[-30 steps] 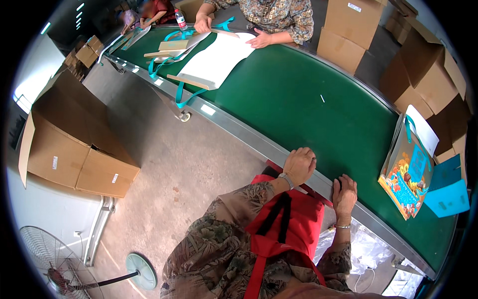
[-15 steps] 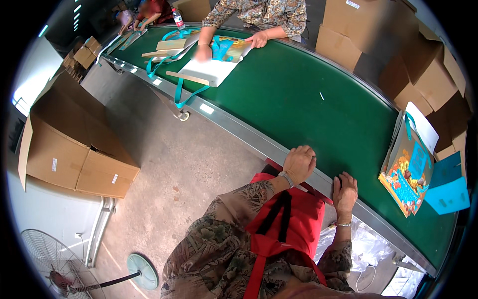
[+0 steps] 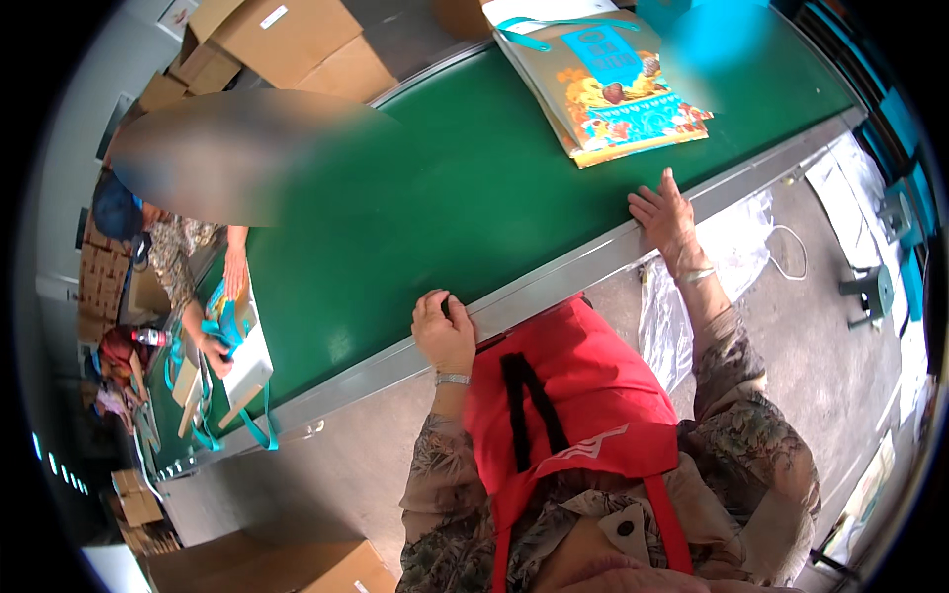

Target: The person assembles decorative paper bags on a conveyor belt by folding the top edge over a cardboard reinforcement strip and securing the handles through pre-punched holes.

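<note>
My left hand [image 3: 443,334] rests at the near edge of the green conveyor belt [image 3: 395,247], its fingers curled in. A small dark thing [image 3: 447,307] shows between its thumb and fingers; I cannot make out what it is. My right hand [image 3: 664,215] is open over the metal rim of the belt, fingers stretched toward a stack of printed paper bags [image 3: 623,89] and not touching it. The bags lie flat, gold and teal with a teal ribbon handle [image 3: 526,36].
Across the belt at left, a co-worker's hands [image 3: 235,272] work on a white-and-teal paper bag [image 3: 249,346]. More people and a bottle [image 3: 150,337] are farther along. Cardboard boxes [image 3: 287,44] stand behind the belt. Clear plastic [image 3: 667,321] hangs below its near edge.
My view has swung to the right, toward the bag stack. My right hand has lifted from the belt's edge and stretched out toward the bags. My left hand stays at the edge.
</note>
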### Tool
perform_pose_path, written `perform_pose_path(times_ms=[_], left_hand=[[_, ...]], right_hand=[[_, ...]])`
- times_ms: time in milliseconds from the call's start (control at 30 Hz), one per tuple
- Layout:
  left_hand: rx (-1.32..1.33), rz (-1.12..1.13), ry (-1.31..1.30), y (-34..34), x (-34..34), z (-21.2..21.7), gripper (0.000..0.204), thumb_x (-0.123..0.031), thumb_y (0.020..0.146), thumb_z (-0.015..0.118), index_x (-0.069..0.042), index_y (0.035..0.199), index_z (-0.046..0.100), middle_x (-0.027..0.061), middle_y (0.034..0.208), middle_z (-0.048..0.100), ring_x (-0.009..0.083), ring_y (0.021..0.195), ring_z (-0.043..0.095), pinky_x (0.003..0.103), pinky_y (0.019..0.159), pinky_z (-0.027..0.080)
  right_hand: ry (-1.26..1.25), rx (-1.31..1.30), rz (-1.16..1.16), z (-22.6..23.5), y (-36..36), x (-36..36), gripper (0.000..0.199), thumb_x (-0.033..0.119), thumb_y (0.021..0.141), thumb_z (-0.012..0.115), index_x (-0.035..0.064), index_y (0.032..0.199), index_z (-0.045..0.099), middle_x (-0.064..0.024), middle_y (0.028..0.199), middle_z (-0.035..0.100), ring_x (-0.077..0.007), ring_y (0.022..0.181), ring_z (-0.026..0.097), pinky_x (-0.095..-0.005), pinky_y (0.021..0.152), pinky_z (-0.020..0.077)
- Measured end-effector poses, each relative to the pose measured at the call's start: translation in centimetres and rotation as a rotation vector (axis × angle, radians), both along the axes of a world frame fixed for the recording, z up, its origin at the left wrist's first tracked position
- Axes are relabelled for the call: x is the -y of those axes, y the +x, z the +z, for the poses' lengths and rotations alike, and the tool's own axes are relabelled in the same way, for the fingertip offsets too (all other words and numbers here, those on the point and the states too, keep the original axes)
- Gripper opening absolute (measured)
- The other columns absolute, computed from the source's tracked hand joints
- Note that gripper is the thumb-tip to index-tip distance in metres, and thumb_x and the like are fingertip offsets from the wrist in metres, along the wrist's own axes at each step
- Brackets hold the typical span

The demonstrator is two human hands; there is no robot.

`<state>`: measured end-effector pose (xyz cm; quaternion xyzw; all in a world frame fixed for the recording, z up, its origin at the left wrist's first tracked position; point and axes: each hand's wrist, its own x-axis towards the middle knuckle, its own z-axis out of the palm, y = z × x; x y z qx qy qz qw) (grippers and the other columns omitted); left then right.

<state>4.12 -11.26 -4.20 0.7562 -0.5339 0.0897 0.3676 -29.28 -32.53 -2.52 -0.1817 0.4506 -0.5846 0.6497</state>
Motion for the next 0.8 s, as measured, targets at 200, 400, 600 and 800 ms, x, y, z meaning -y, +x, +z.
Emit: perform_pose_path(times_ms=[200, 400, 600, 800], left_hand=[[0.005, 0.010, 0.050, -0.1, 0.3, 0.2, 0.015, -0.018, 0.093, 0.065, -0.005, 0.101, 0.067, 0.0102, 0.108, 0.070, 0.0325, 0.101, 0.065, 0.045, 0.085, 0.050], [0.012, 0.052, 0.105, -0.1, 0.3, 0.5, 0.015, -0.019, 0.092, 0.065, -0.006, 0.100, 0.068, 0.0088, 0.108, 0.069, 0.0314, 0.100, 0.064, 0.044, 0.086, 0.050], [-0.010, 0.054, 0.096, -0.1, 0.3, 0.4, 0.014, -0.018, 0.092, 0.066, -0.007, 0.100, 0.068, 0.0080, 0.109, 0.069, 0.0308, 0.101, 0.064, 0.044, 0.086, 0.049], [0.001, 0.029, 0.048, 0.4, -0.1, -0.6, 0.013, -0.017, 0.093, 0.065, -0.006, 0.098, 0.067, 0.0097, 0.106, 0.069, 0.0325, 0.099, 0.065, 0.043, 0.086, 0.051]], right_hand=[[0.094, 0.168, -0.001, 0.7, -3.5, 6.4, 0.099, 0.050, 0.099, 0.064, -0.0009, 0.161, 0.006, -0.0369, 0.161, 0.021, -0.0561, 0.142, 0.037, -0.0601, 0.114, 0.0408], [0.276, 0.324, 0.092, 2.3, 0.0, 9.4, 0.077, 0.053, 0.106, 0.048, 0.0090, 0.161, 0.019, -0.0257, 0.165, 0.025, -0.0401, 0.152, 0.028, -0.0531, 0.125, 0.0256], [0.316, 0.304, -0.023, 2.4, 2.3, 10.0, 0.085, 0.056, 0.104, 0.052, 0.0016, 0.160, 0.018, -0.0230, 0.164, 0.029, -0.0387, 0.153, 0.027, -0.0530, 0.126, 0.0247], [0.045, 0.375, 0.163, 0.6, 3.2, 11.2, 0.101, 0.049, 0.096, 0.070, -0.0019, 0.161, 0.011, -0.0189, 0.163, 0.030, -0.0345, 0.152, 0.029, -0.0546, 0.126, 0.0245]])
